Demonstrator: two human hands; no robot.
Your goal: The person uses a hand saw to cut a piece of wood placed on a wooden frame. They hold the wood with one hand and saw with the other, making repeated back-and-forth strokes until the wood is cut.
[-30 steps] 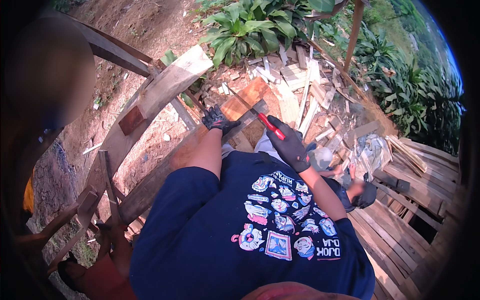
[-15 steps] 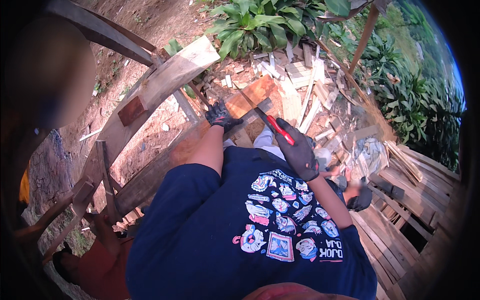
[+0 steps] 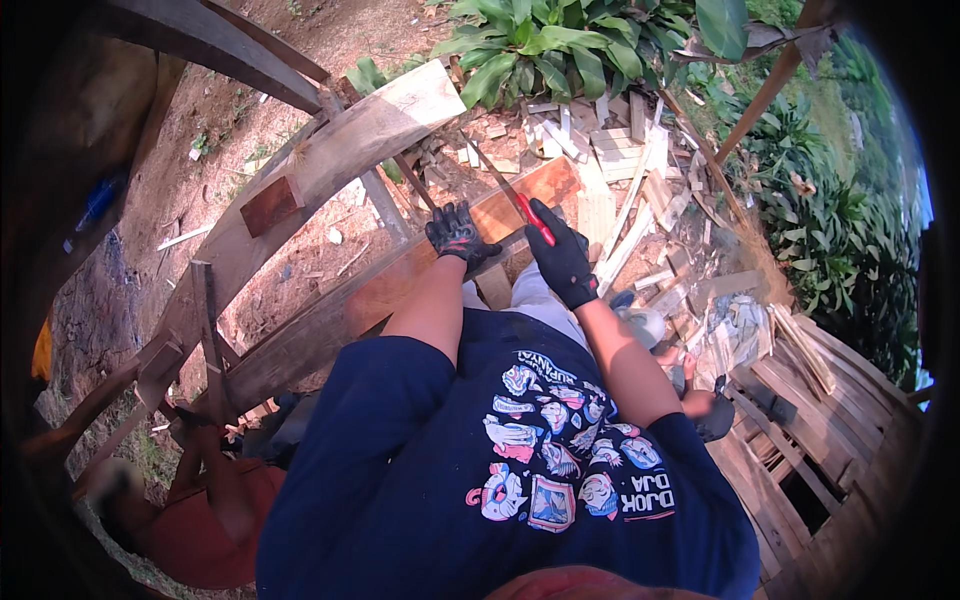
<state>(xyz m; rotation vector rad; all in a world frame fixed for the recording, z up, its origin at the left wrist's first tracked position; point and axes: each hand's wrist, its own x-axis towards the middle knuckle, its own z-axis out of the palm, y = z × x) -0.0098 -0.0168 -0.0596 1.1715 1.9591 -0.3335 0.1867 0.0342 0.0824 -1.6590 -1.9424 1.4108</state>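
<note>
My right hand [image 3: 563,262], in a dark glove, is wrapped round the red handle of a handsaw [image 3: 490,165]. The saw's narrow blade lies across a reddish-brown wooden plank [image 3: 548,188], its tip reaching past the plank's far edge. Just left of the blade, my left hand [image 3: 460,236] presses down on the same plank, gloved too, fingers spread and flat. From there the plank's longer part [image 3: 385,297] runs toward the lower left. How deep the blade sits in the wood cannot be made out.
A curved wooden beam [image 3: 350,140] with a small block [image 3: 270,207] rises at left. Scrap wood [image 3: 625,150] litters the ground beyond, near leafy plants [image 3: 545,45]. One person [image 3: 205,510] is at lower left, another [image 3: 700,405] at right beside stacked boards [image 3: 765,470].
My right hand has pushed the saw forward, away from me, and more blade shows beyond the plank's far edge. My left hand stays on the plank. The view has shifted slightly.
</note>
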